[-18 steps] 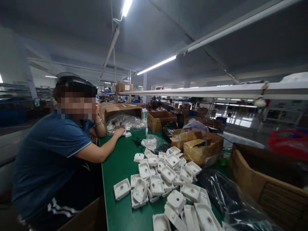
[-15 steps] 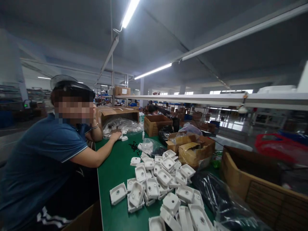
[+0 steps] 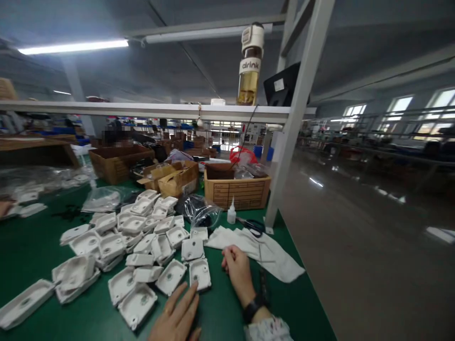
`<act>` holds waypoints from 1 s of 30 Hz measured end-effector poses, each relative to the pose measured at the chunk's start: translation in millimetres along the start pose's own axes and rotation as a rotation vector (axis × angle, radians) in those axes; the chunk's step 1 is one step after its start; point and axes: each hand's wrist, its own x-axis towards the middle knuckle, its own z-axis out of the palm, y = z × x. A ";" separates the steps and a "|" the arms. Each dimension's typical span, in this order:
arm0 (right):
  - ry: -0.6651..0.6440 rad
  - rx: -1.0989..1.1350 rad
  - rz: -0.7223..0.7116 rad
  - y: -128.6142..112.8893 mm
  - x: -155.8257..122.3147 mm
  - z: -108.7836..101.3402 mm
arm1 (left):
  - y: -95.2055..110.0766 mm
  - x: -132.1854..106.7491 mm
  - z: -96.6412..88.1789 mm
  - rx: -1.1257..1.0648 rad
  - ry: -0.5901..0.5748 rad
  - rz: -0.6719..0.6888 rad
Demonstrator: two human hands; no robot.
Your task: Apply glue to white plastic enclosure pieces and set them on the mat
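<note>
My left hand (image 3: 177, 315) lies low over the green table, fingers stretched out and apart, with nothing in it. Its fingertips are close to a white plastic housing (image 3: 199, 273), a shallow box with a round hole in its floor. More such housings make a loose pile (image 3: 137, 237) to the left, some face up, some on edge. My right hand (image 3: 236, 270), with a dark band at the wrist, rests with fingers curled in beside a white cloth (image 3: 277, 260). What those fingers hold, if anything, is hidden.
Behind the cloth stand a small dropper bottle (image 3: 232, 213) and dark-handled scissors (image 3: 253, 226). Cardboard boxes (image 3: 236, 189) line the back under a shelf (image 3: 170, 110) carrying a drink bottle (image 3: 250, 66). A metal post (image 3: 295, 113) rises at the table's right edge. A person's hand (image 3: 4, 207) shows far left.
My view has swung to the right, so the co-worker is mostly out of sight. Both my hands, the cloth, the scissors and the dropper bottle have come into view.
</note>
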 end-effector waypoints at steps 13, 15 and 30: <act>0.051 -0.022 -0.102 -9.2 -5.1 -5.5 | 17.2 76.2 -46.5 -1.441 -0.030 -0.866; 0.081 -0.035 -0.115 -10.7 -5.0 -6.5 | 18.7 80.3 -52.2 -1.877 -0.047 -1.048; 0.157 -0.108 -0.130 -4.3 -4.1 -7.3 | 28.2 101.9 -2.0 -0.824 -0.330 -0.760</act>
